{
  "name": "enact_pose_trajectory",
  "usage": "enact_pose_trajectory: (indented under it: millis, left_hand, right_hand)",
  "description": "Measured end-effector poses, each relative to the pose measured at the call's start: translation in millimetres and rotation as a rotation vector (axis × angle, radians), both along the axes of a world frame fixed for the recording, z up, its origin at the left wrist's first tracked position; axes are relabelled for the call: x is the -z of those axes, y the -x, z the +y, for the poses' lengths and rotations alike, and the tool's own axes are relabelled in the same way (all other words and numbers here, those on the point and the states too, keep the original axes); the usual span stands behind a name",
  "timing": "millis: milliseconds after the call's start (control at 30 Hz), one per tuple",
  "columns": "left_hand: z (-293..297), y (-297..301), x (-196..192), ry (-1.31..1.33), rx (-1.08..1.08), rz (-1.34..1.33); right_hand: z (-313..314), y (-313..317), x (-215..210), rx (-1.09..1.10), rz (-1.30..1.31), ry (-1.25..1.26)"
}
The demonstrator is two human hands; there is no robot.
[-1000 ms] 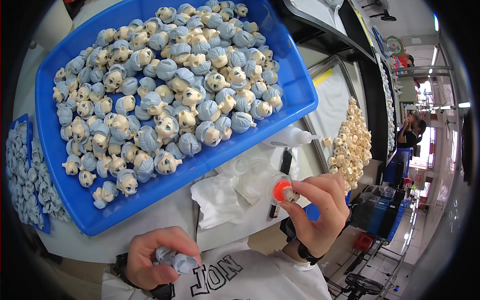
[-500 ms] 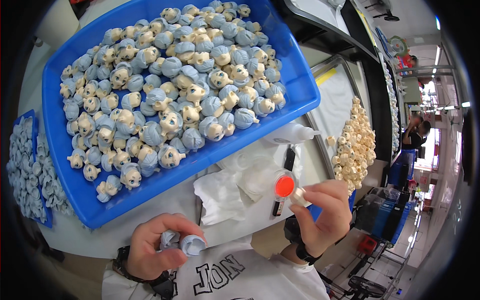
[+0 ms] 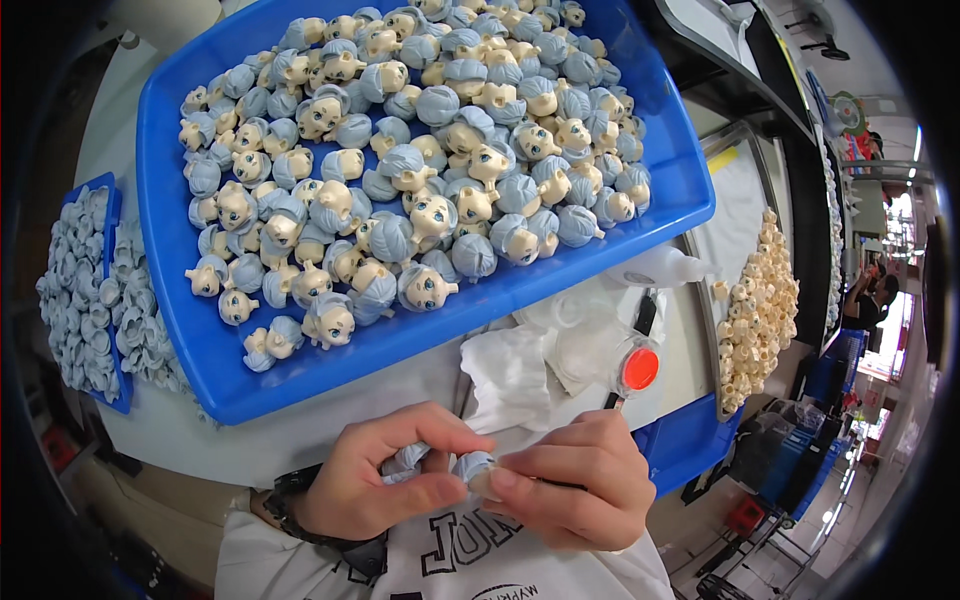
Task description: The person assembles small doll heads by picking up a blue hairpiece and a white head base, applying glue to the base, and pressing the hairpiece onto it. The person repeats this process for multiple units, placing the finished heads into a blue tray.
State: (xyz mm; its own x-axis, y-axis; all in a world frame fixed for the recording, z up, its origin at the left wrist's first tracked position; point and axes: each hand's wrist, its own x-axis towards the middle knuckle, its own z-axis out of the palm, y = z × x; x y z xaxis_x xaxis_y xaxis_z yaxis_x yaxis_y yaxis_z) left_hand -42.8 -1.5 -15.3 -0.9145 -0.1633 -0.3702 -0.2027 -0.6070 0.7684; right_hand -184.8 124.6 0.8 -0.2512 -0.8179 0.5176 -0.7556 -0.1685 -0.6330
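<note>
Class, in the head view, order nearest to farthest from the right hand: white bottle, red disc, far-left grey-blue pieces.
1. Red disc, just beyond the right hand.
2. White bottle, farther beyond.
3. Grey-blue pieces, far left, past the blue tub.

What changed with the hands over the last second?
Right hand moved left and toward the body, away from the red-centred round dish, carrying a pale doll-head piece to a blue-grey hair piece in the left hand. No visible release or new grasp. Left hand still holds its hair pieces; blue tray and dish stay put, shifting only with the camera.
</note>
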Motion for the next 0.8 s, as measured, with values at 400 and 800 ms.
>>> enact_pose_trajectory:
  millis: [400, 800]
  left_hand:
    - [4, -3, 4, 0.046, 0.002, 0.112]
    - [8, 4, 5, -0.020, 0.153, 0.172]
  right_hand:
    - [7, -5, -1, 0.038, 0.007, 0.058]
    - [10, -9, 4, 0.012, -0.011, 0.021]
